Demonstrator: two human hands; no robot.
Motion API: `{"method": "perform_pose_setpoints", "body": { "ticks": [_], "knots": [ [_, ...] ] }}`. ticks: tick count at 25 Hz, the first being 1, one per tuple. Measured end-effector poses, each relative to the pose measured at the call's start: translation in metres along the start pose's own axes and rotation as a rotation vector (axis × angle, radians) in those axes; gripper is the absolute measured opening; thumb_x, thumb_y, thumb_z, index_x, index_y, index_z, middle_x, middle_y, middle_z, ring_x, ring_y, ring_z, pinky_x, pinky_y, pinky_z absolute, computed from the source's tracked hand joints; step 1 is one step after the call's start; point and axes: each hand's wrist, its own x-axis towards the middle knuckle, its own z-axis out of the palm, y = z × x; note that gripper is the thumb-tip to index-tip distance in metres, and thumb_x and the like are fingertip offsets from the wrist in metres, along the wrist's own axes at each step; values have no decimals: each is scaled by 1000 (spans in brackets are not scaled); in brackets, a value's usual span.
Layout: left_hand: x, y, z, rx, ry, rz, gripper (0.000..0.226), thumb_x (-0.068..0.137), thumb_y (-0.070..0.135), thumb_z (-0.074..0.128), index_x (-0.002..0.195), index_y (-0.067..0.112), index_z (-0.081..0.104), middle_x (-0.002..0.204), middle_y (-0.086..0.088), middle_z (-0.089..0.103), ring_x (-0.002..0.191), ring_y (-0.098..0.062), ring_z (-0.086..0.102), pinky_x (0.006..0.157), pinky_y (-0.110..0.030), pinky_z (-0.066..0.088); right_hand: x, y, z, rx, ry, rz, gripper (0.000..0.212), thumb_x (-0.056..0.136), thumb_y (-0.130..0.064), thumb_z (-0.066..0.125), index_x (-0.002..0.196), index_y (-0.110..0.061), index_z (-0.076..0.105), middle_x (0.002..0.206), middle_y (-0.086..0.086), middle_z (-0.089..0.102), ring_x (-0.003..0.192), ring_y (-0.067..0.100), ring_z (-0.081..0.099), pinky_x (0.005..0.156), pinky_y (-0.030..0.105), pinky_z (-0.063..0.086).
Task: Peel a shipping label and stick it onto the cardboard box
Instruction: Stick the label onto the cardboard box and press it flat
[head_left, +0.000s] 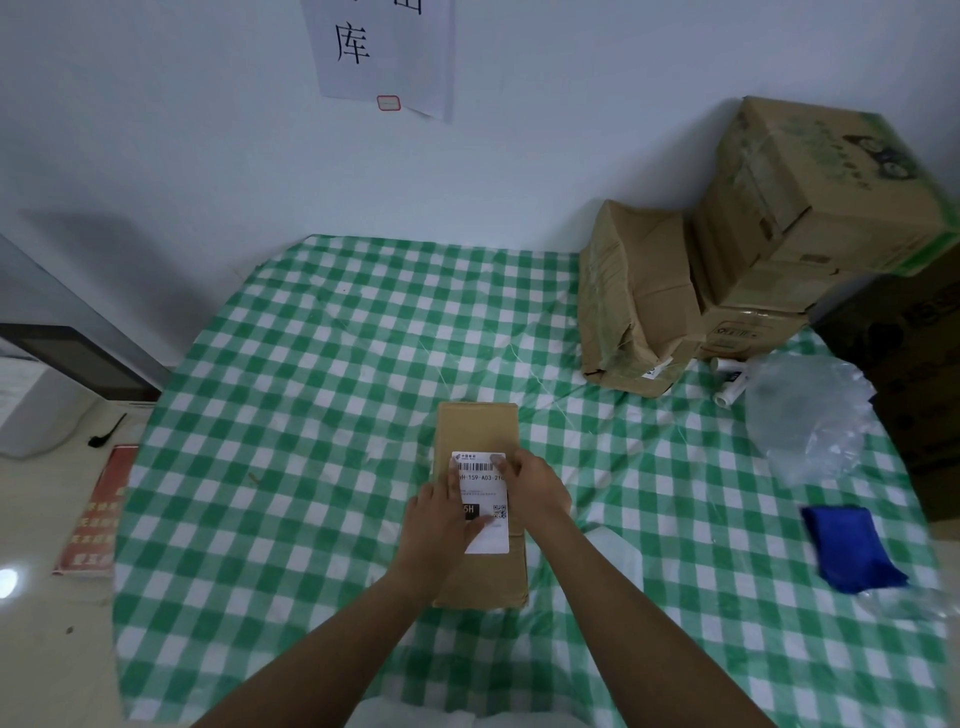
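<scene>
The shipping label (483, 501) lies flat on the top face of the cardboard box (480, 499), white with a barcode along its far edge, a line of printed characters beneath it and a small square code near the right side. The box is a long, flat brown parcel lying lengthwise away from the person, near the middle of the green-and-white checked tablecloth (311, 415). The left hand (436, 525) rests palm down on the label's left half, fingers stretched out and close together, pressing on the paper rather than gripping anything. The right hand (535, 486) sits at the label's right edge, fingers loosely curled with a fingertip pressed on the far right corner of the label; it clamps nothing. Both bare forearms reach in from the near edge. A white sheet (615, 553) lies on the cloth just right of the right forearm. Further right are a blue cloth (847, 548) and crumpled clear plastic (810, 415). At the far right corner stands a pile of worn cardboard cartons (753, 249) against the pale wall, where a paper sign (379, 52) with a black character hangs.
</scene>
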Motion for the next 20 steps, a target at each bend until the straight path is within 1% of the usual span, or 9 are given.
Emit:
{"method": "perform_pose_setpoints", "body": {
  "ticks": [2, 5, 7, 9, 11, 13, 15, 19, 20],
  "knots": [
    [-2, 0, 0, -1, -1, -17, 97, 91, 64, 37, 152, 3, -6, 148, -8, 39, 122, -23, 44, 100, -32, 36, 0, 1, -1, 18, 9, -3, 34, 98, -51, 38, 84, -23, 51, 96, 6, 67, 83, 21, 62, 68, 33, 45],
    [-5, 1, 0, 34, 13, -24, 94, 93, 63, 34, 151, 0, -6, 141, -9, 45, 122, -23, 43, 101, -31, 35, 0, 2, 0, 34, 33, -14, 37, 100, -44, 36, 93, -16, 58, 98, 9, 68, 88, 24, 63, 74, 37, 50],
    [-6, 3, -1, 50, 12, -28, 93, 93, 62, 33, 151, 0, -6, 141, -8, 45, 122, -22, 43, 101, -32, 34, 0, 2, 1, 30, 32, -10, 38, 100, -45, 35, 95, -16, 59, 99, 9, 68, 89, 24, 64, 76, 39, 52],
    [-5, 4, 1, 76, 7, -27, 91, 94, 61, 33, 151, 1, -5, 143, -9, 44, 123, -22, 43, 102, -32, 33, 0, 3, 2, 4, 21, -4, 40, 98, -51, 35, 98, -19, 58, 101, 8, 67, 90, 25, 64, 76, 39, 52],
    [-4, 5, -2, 118, -12, -21, 89, 95, 60, 31, 151, 2, -5, 145, -10, 42, 123, -23, 43, 102, -32, 32, -1, 3, 3, -34, 0, 5, 38, 94, -59, 38, 93, -22, 50, 101, 7, 64, 90, 25, 63, 71, 36, 48],
    [-3, 5, -1, 134, -17, -14, 87, 95, 59, 31, 152, 3, -5, 147, -10, 39, 124, -23, 43, 102, -32, 31, -5, 3, 4, -54, -9, 8, 40, 90, -63, 43, 90, -23, 42, 98, 5, 60, 84, 23, 60, 65, 33, 42],
    [-6, 5, -1, 137, -7, -3, 84, 97, 57, 30, 152, 4, -5, 147, -10, 38, 122, -23, 43, 101, -32, 32, -7, 4, 4, -32, -1, 10, 44, 86, -66, 48, 88, -23, 41, 93, 3, 57, 79, 20, 57, 61, 32, 39],
    [-10, 2, 7, 135, 127, 51, 79, 96, 55, 23, 151, 4, -2, 139, -10, 47, 112, -23, 49, 94, -33, 38, -6, 5, -1, 72, -7, -23, 45, 85, -63, 55, 71, -25, 36, 74, -2, 50, 61, 13, 45, 53, 27, 33],
    [-11, 2, 5, 120, 116, 49, 80, 96, 55, 25, 152, 4, -3, 140, -9, 45, 113, -23, 48, 95, -33, 37, -6, 6, -2, 95, -10, -32, 45, 85, -60, 56, 69, -24, 35, 70, -3, 48, 58, 12, 43, 52, 27, 33]
  ]
}}
